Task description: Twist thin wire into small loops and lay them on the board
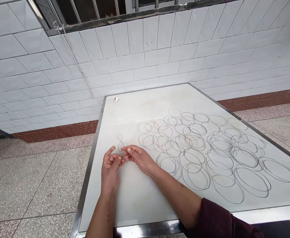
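Both hands meet over the left part of the table, pinching a thin wire (pixel 120 136) bent into small loops. The looped end stands up above the fingers, and a further curve hangs below them. My left hand (pixel 111 165) pinches it between thumb and fingers, with the index finger raised. My right hand (pixel 137 157) closes thumb and index finger on the same wire, just to the right. Fingers hide the exact place where the wire is gripped. To the right of the hands, many thin wire rings (pixel 197 177) lie flat and overlap one another.
The pale tabletop (pixel 135 201) has a metal edge all round. A small white and red object (pixel 116 99) sits near its far left corner. A tiled wall (pixel 145 67) with a barred window stands behind, and a white cord (pixel 80 69) hangs down it.
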Available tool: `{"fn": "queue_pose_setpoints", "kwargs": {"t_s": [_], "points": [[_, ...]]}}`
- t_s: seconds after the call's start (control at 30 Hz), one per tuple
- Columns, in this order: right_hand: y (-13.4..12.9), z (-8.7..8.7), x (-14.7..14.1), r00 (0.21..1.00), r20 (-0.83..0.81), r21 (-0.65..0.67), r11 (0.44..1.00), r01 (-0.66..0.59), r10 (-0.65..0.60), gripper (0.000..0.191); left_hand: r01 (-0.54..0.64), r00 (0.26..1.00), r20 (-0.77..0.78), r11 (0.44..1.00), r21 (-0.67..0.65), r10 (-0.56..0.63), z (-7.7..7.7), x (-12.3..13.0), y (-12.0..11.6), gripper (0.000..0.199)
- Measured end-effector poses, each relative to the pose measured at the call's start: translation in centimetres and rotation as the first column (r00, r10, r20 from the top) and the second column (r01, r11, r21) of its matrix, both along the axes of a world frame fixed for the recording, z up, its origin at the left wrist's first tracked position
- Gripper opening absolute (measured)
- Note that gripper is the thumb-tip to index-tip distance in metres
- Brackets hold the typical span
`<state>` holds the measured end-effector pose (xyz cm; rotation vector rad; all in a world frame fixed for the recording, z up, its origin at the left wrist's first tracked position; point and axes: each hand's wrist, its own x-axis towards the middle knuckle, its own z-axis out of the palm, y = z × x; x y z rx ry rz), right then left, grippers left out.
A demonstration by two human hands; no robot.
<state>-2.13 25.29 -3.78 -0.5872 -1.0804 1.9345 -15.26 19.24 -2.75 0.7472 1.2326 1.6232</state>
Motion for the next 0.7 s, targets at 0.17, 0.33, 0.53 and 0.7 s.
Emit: {"fn": "queue_pose_setpoints", "kwargs": {"t_s": [0.17, 0.33, 0.53, 0.7], "points": [[-0.07, -0.05, 0.02, 0.999, 0.042, 0.022, 1.0, 0.009, -0.01, 0.038, -0.098, 0.981, -0.168, 0.995, -0.011, 0.095, 0.02, -0.04, -0.07, 0.051], [-0.05, -0.21, -0.07, 0.999, 0.035, 0.017, 1.0, 0.005, -0.005, 0.036, -0.111, 0.97, -0.222, 0.993, -0.036, 0.101, 0.0, -0.08, -0.08, 0.051], [-0.06, -0.41, -0.15, 1.0, 0.014, -0.01, 1.0, -0.005, 0.005, 0.037, -0.126, 0.96, -0.258, 0.991, -0.044, 0.11, -0.21, -0.37, -0.01, 0.051], [-0.14, -0.31, -0.21, 1.0, 0.01, -0.037, 0.999, -0.006, 0.006, 0.035, -0.137, 0.946, -0.304, 0.989, -0.056, 0.114, -0.32, -0.6, 0.06, 0.049]]}}
